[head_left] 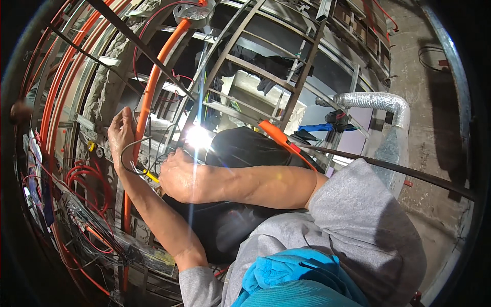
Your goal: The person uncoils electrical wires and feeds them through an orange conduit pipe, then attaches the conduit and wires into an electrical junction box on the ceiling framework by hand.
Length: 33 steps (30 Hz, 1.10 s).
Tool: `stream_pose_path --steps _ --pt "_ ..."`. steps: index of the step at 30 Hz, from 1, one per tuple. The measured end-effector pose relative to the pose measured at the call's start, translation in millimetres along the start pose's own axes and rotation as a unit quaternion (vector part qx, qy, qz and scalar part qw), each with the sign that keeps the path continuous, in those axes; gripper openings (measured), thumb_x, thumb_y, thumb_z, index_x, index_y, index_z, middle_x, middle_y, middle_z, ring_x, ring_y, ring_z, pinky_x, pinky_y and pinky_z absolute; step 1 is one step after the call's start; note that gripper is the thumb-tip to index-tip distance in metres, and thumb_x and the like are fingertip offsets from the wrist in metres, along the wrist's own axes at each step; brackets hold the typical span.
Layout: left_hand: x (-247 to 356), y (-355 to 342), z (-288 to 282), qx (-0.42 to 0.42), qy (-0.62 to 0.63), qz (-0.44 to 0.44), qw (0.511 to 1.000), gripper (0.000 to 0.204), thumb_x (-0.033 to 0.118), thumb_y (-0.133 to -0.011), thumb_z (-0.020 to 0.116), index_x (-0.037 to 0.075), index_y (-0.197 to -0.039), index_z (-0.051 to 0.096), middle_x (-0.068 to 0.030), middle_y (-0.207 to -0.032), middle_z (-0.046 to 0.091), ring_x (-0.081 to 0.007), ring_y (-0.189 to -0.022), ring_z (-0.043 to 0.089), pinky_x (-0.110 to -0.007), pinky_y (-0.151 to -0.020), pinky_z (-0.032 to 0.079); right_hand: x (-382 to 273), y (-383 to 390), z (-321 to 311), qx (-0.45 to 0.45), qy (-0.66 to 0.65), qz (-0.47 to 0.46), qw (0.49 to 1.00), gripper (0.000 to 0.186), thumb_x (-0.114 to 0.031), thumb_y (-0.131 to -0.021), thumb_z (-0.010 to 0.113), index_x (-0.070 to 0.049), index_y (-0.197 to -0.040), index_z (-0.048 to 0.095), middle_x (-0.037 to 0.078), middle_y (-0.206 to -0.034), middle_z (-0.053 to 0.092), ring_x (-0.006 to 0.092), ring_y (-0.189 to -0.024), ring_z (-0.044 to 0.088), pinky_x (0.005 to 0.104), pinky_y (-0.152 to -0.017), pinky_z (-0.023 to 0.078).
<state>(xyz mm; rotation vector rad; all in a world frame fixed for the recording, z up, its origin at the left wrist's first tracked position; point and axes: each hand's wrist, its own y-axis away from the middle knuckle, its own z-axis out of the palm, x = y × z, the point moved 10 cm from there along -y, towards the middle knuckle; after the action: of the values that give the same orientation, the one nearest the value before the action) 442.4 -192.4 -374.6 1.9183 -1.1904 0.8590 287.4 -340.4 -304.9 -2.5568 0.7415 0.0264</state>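
Reaching up into the metal framing, my left hand (121, 134) pinches the orange conduit (148, 97), with a dark wire (129, 153) looping just below it. My right hand (179, 176), fisted, grips a yellow-handled tool (151, 177) beside the wire.

Bare metal framing (266, 61), concrete wall (424, 102), silver flexible duct (376, 101).

The person is wearing a grey sweatshirt, its sleeves (358, 204) pushed up so both forearms are showing bare. The cuff of the left sleeve is sitting at about seven o'clock in the view, the bunched right sleeve at about four o'clock. A bright blue-turquoise garment (291, 279) is showing at six o'clock. Both hands, left hand (121, 134) and right hand (180, 176), are going ungloved.
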Motion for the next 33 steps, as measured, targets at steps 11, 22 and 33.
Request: stream_pose_path --steps 11,22,33 --pt "-11 0 0 -0.004 -0.002 0.003 1.0 0.057 0.05 -0.099 0.064 -0.004 -0.118 0.068 -0.0018 -0.084 0.063 -0.0086 -0.072 0.052 -0.026 -0.063 0.043 5 -16 12 -0.194 -0.094 0.046 0.976 0.019 -0.023 -0.075 0.064 -0.011 -0.083 0.077 0.01 -0.083 0.07 0.0261 -0.079 0.066 0.044 -0.069 0.044" --pt "-3 -2 -5 -0.018 0.008 0.009 1.0 0.053 0.05 -0.102 0.059 -0.001 -0.113 0.07 0.0022 -0.075 0.056 -0.0077 -0.066 0.047 -0.027 -0.059 0.04 -2 8 -51 0.159 0.063 -0.003 0.985 0.027 -0.024 -0.065 0.059 -0.002 -0.079 0.065 0.014 -0.076 0.059 0.0302 -0.072 0.057 0.0494 -0.074 0.049" --pt "-3 1 -1 -0.006 0.01 0.003 1.0 0.058 0.051 -0.098 0.065 -0.003 -0.119 0.068 -0.0019 -0.083 0.064 -0.008 -0.073 0.053 -0.025 -0.064 0.044 2 -5 2 -0.073 -0.046 0.032 0.996 0.016 -0.025 -0.068 0.064 -0.011 -0.068 0.072 0.005 -0.067 0.061 0.0237 -0.066 0.058 0.0421 -0.056 0.033"
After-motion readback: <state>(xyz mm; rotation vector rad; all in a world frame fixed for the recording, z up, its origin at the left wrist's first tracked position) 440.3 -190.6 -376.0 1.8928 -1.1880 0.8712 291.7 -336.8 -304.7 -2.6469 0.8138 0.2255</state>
